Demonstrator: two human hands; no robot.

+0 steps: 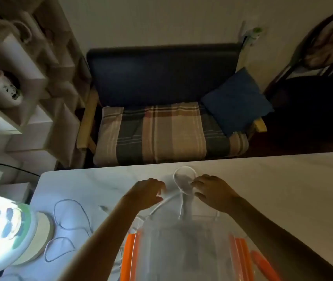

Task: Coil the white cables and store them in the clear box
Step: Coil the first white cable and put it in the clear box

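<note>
A white cable (176,180) forms a small loop above the table, just beyond the clear box (184,250) with orange clips. My right hand (212,189) pinches the loop at its right side. My left hand (147,192) holds the same cable's trailing part, which runs down toward the box. A second white cable (70,226) lies loose in wide loops on the table to the left. The box stands open at the table's near edge, between my forearms.
A lit lamp with a printed shade (1,230) stands at the table's left corner on a round base. Beyond the white table (283,179) are a plaid-cushioned sofa (161,128), a white shelf (19,88) at left and a dark chair at right.
</note>
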